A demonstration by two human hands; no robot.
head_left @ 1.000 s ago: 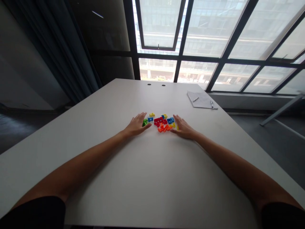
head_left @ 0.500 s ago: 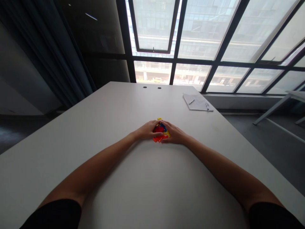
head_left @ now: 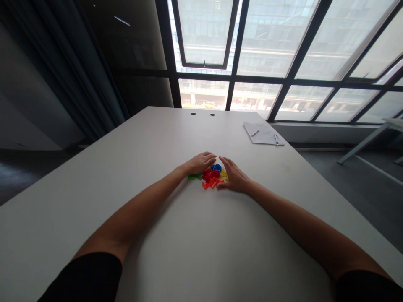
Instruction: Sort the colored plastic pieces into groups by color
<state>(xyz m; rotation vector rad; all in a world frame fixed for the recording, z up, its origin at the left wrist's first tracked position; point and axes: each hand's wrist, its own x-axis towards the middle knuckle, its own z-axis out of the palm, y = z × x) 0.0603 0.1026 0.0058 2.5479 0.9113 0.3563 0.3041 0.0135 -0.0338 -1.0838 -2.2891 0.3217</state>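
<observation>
A small heap of bright plastic pieces lies on the white table (head_left: 176,138), too small to name by kind. Red pieces (head_left: 211,175) fill the middle, with orange-red ones (head_left: 213,183) at the near side. A blue piece (head_left: 216,167) is at the back, green pieces (head_left: 194,177) are at the left, and yellow ones (head_left: 224,174) at the right. My left hand (head_left: 202,162) is open over the heap's left side, fingers stretched to the right. My right hand (head_left: 233,176) curves around the right side, thumb and fingers apart. Neither hand visibly grips a piece.
Papers (head_left: 262,136) with two pens on them lie at the table's far right. Two round dark holes (head_left: 203,114) are set near the far edge. Behind stand large windows (head_left: 258,46), with a dark curtain (head_left: 63,63) at left and a white table frame (head_left: 362,144) at right.
My hands have parted from around the heap, the left lifting slightly. The pieces are now more spread and more visible, with green ones showing at the left.
</observation>
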